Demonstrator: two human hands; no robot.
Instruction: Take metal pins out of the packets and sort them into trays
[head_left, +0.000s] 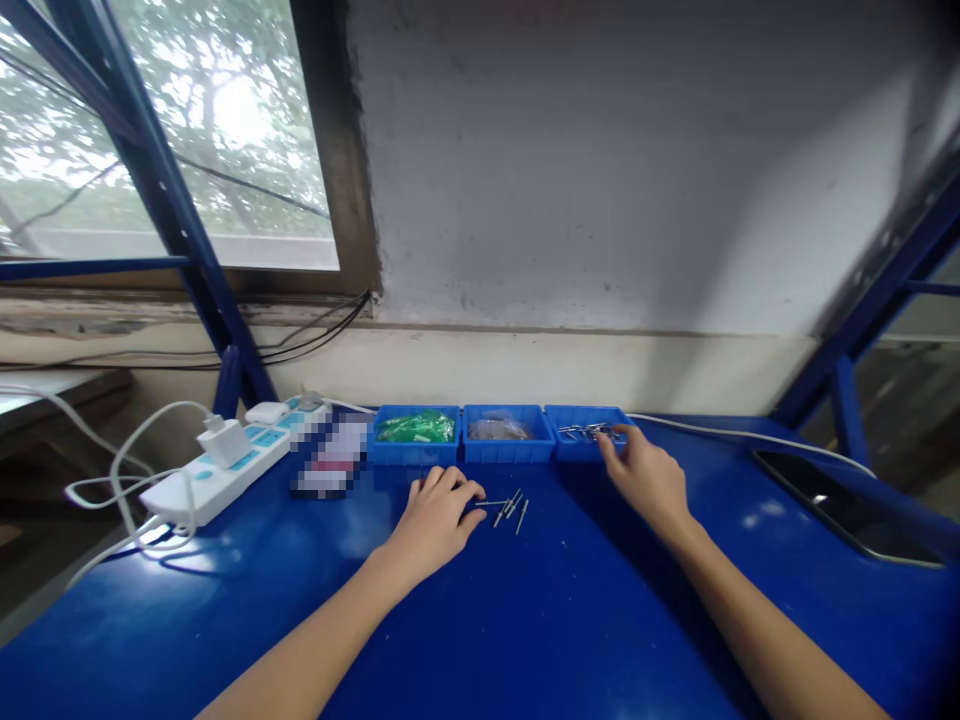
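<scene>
- Blue bench [525, 620] beneath me, with a small group of metal pop rivets [513, 503] lying flat on it, just to the right of my left hand [435, 515].
- The crosswise rivet [493, 502] has its long axis running left to right, and its near end points into the gap between my left thumb and forefinger. The others slant, their far ends leaning right.
- My left grip is loosely parted, palm down; whether its fingertips touch that end, I cannot tell.
- Of my two hands, the left is clearly nearer to this group; the right hand [649, 475] is off to the right and farther forward.
- My right grip is at the right-hand blue bin [574, 453], fingers curled over its near right side beside more rivets [581, 432]. I cannot tell whether they pinch one.
- The middle bin [510, 453], holding a clear plastic bag, sits beyond the group; the left bin [412, 456], with green packets, stands beyond my left fingers.
</scene>
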